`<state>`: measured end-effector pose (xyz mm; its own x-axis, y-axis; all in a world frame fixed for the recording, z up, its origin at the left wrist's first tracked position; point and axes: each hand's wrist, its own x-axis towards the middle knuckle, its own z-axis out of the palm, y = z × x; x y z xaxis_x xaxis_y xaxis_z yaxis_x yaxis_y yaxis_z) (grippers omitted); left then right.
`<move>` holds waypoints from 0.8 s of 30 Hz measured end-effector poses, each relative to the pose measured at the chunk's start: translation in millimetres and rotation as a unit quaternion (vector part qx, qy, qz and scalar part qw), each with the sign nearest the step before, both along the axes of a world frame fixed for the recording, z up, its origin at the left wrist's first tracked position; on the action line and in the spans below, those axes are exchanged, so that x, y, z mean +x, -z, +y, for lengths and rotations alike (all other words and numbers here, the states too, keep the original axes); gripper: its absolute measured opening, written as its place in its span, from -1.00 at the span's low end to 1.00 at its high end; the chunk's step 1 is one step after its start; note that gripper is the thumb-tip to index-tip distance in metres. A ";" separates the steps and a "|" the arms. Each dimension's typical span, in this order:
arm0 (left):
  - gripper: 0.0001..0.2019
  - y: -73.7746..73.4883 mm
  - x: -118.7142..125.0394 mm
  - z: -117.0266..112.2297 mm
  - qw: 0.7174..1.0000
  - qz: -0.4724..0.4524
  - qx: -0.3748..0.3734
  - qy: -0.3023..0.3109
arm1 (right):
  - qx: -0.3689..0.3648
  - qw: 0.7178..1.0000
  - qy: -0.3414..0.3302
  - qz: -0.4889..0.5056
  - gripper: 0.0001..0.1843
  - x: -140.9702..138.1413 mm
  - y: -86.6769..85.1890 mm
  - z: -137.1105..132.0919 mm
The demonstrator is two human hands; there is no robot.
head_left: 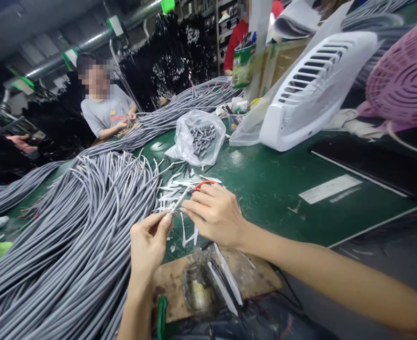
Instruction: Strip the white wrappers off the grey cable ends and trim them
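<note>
My left hand (150, 243) is closed, thumb and forefinger pinching the end of a grey cable. A whitish stripped length (180, 198) sticks up from that pinch, slanting away from me. Close beside it, my right hand (217, 215) is curled round an orange-handled tool (208, 182); only part of the loop shows, so its exact kind is hidden. The right fingertips are at the cable end, and whether they touch it is unclear. White strips of scrap (169, 193) lie on the green table (265, 189) behind and beneath both hands.
A big bundle of grey cables (84, 226) fills the left. Beyond my hands stands a plastic bag (185, 137) of small dark tubes. A white fan (300, 94) and a pink fan (403, 80) are at right. A worn board (171, 283) lies nearest me. A co-worker (105, 106) sits opposite.
</note>
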<state>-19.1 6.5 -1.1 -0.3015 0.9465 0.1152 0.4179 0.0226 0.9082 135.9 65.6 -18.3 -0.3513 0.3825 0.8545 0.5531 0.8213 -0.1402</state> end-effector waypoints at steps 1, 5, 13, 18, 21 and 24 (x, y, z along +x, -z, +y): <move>-0.68 -0.1 0.0 -0.4 1.000 0.009 0.004 0.001 | -0.001 1.000 -0.003 -0.002 -0.76 -0.2 -0.1 -0.1; -0.72 -1.8 0.9 -0.4 1.000 0.019 0.022 0.002 | -0.007 1.000 -0.017 0.010 -0.76 0.0 -0.6 0.2; -0.77 -3.8 3.1 -1.2 0.999 0.030 0.027 0.015 | -0.003 0.999 -0.036 0.016 -0.79 0.8 -1.4 1.2; -0.77 -5.8 2.9 -2.2 0.999 0.033 0.029 0.012 | -0.022 0.999 -0.040 0.008 -0.76 2.1 -2.0 1.8; -0.77 -6.8 2.6 -2.5 0.999 0.031 0.030 0.014 | -0.074 0.994 -0.075 0.023 -0.75 1.6 -0.5 2.1; -0.76 -7.8 2.0 -1.8 0.999 0.004 0.020 0.031 | -0.166 0.974 -0.140 0.062 -0.77 1.3 0.0 2.9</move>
<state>-17.2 4.7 6.7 -0.2422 0.9576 0.1561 0.4243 -0.0402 0.9046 137.1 68.5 -18.3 -0.3834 0.5490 0.7427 0.2767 0.8355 -0.4748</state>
